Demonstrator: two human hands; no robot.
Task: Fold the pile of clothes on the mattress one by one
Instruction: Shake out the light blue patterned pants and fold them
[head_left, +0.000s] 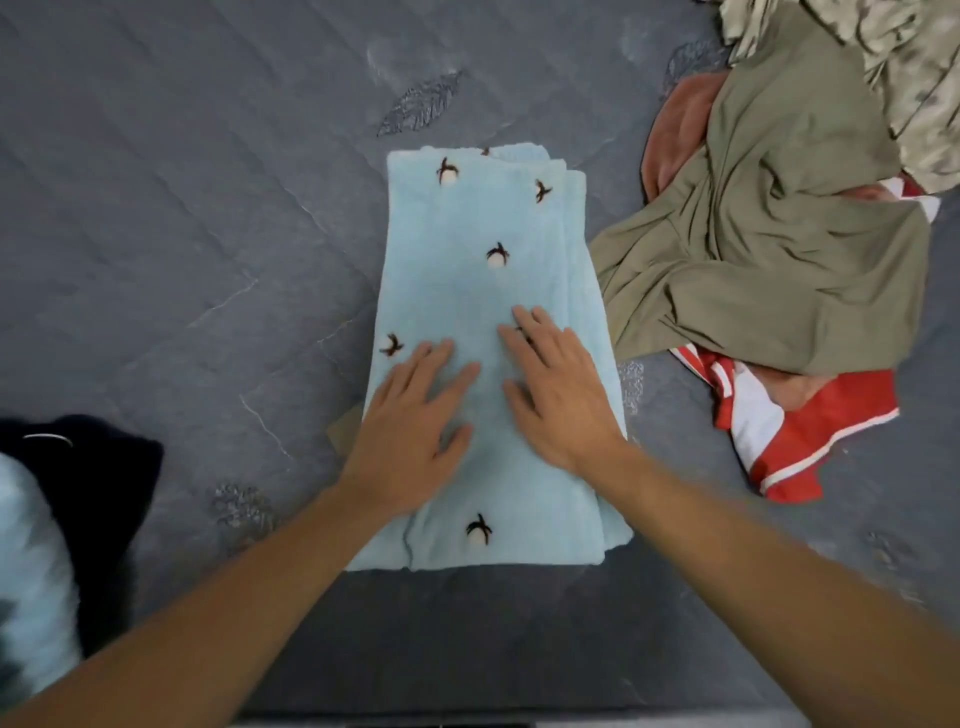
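Observation:
A light blue fleece garment with small penguin figures (478, 270) lies folded into a long strip on the grey mattress (182, 234), running away from me. My left hand (415, 421) and my right hand (556, 395) rest flat on its near half, side by side, fingers spread, palms down, gripping nothing. To the right lies the unfolded pile: an olive green garment (769, 249) on top, a red and white garment (795, 436) under it, an orange-brown piece (675, 135) behind.
A pale patterned cloth (893, 62) fills the far right corner. At the near left edge sit a dark navy garment (88, 483) and a light blue blurred item (31, 561). The mattress front edge runs along the bottom.

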